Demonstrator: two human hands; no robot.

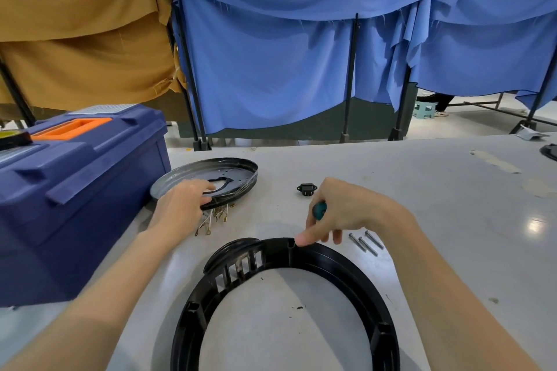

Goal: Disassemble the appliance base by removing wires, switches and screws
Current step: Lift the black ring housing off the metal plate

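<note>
The ring lies nearest, the plate beyond it. The left hand grips the plate's near rim; the right hand clasps a screwdriver, forefinger on the ring. Lifting the plate may snag the wires beneath; a nudge could scatter the screws

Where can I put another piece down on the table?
Bare grey table lies right of the three silver screws, and inside the black plastic ring. It is crowded around the round metal plate beside the blue toolbox, with the left hand and loose wires.
</note>
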